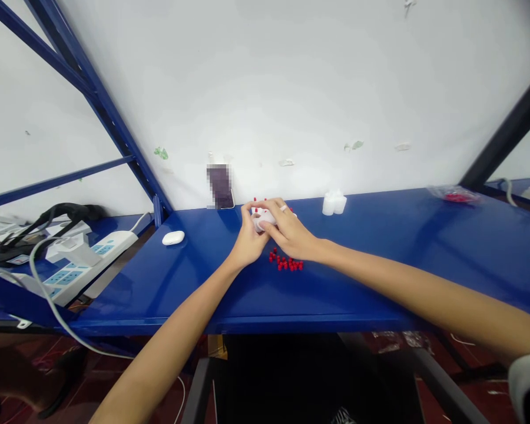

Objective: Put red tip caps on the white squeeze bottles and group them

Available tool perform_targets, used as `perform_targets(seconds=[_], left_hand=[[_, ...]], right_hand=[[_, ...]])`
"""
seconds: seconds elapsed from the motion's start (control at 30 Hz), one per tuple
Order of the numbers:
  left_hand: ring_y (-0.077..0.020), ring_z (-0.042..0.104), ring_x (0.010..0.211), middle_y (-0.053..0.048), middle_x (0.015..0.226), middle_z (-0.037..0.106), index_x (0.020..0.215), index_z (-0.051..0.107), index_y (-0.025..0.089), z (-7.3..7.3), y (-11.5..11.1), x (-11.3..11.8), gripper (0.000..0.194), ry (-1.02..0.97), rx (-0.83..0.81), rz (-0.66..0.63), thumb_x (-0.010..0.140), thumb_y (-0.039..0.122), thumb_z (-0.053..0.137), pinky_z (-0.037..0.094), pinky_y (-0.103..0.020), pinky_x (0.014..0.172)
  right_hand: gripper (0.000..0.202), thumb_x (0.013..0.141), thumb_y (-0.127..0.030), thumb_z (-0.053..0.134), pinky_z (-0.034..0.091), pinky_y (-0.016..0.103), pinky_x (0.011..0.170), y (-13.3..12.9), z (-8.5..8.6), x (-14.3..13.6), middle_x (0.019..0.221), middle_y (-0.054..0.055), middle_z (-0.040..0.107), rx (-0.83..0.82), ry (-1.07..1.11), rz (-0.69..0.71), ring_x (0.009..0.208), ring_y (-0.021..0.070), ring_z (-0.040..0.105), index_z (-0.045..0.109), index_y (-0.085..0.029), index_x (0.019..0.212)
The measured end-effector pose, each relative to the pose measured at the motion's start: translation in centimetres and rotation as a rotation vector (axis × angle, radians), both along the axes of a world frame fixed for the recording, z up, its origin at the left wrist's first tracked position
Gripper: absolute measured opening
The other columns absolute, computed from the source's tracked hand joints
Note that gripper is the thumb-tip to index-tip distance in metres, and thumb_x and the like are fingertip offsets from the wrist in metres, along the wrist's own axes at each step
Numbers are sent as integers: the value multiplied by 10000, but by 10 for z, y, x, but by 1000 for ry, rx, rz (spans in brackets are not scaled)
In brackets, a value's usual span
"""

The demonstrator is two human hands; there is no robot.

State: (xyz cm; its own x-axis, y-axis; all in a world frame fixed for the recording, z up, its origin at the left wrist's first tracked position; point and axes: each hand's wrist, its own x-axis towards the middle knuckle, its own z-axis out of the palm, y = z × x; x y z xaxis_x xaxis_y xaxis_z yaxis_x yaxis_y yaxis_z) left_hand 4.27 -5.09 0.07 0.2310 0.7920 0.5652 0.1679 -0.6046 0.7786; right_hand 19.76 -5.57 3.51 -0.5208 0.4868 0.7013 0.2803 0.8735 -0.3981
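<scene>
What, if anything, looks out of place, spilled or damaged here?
The white wall looks marred: green scraps and pale patches show on it, perhaps torn sticker remnants. Small red pieces lie scattered loose on the blue table, possibly set out rather than spilled.

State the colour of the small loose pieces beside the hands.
The pieces are red, seen in the head view.
</scene>
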Motion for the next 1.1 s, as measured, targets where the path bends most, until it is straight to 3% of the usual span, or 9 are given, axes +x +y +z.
perform_targets(seconds=[0.23, 0.43, 0.57, 0.73, 0.87, 0.97, 1.1], left_hand=[[-160, 640, 924, -72, 1086, 569, 1183, 220, 247, -2, 6, 1, 635, -116, -43, -10, 846, 602, 626, 534, -312, 823], [-118, 613, 837, -28, 1036, 535, 1131, 229, 263, 6, 2, 3, 636, -178, -31, -7, 807, 554, 693, 523, -253, 751], [-118, 610, 787, 12, 926, 499, 1165, 223, 274, 10, -2, 3, 605, -166, -18, 40, 835, 505, 675, 524, -250, 727], [-160, 622, 914, -45, 1043, 522, 1230, 289, 255, 9, -1, 1, 589, -82, 84, 111, 831, 432, 685, 541, -283, 784], [-212, 609, 1098, -115, 1219, 573, 1255, 378, 218, 9, -2, -1, 516, 35, 179, 210, 830, 297, 661, 524, -342, 900], [-215, 650, 1046, -105, 1223, 642, 1300, 435, 204, 10, -4, -5, 514, 166, 209, 307, 828, 240, 636, 521, -335, 883], [-235, 702, 854, -72, 992, 741, 1219, 594, 165, 11, -3, -12, 414, 374, 183, 411, 831, 298, 653, 522, -323, 802]], right_hand=[[380, 965, -193, 410, 426, 441, 992, 3, 1, -10, 1201, 115, 475, 30, 7, -31, 1121, 259, 507, 492, -243, 1333], [337, 947, -202, 433, 420, 465, 977, 4, 2, -12, 1158, 124, 531, -11, 46, -65, 1110, 274, 533, 538, -214, 1266], [287, 922, -229, 477, 417, 443, 965, 4, 3, -13, 1146, 110, 584, -164, 163, -79, 1079, 258, 554, 543, -208, 1201], [296, 919, -270, 479, 413, 406, 998, 3, -1, -19, 1198, 93, 588, -356, 275, 13, 1123, 225, 544, 502, -216, 1210], [378, 944, -311, 437, 339, 439, 1090, 1, -2, -24, 1307, 104, 548, -323, 245, 32, 1241, 231, 479, 481, -230, 1311], [495, 976, -408, 390, 221, 509, 1158, 3, 1, -25, 1451, 97, 467, -318, 162, -12, 1371, 262, 366, 401, -272, 1453], [638, 989, -550, 305, 88, 547, 1199, 10, 8, -23, 1606, 65, 299, -406, 67, 4, 1487, 274, 198, 235, -284, 1565]])
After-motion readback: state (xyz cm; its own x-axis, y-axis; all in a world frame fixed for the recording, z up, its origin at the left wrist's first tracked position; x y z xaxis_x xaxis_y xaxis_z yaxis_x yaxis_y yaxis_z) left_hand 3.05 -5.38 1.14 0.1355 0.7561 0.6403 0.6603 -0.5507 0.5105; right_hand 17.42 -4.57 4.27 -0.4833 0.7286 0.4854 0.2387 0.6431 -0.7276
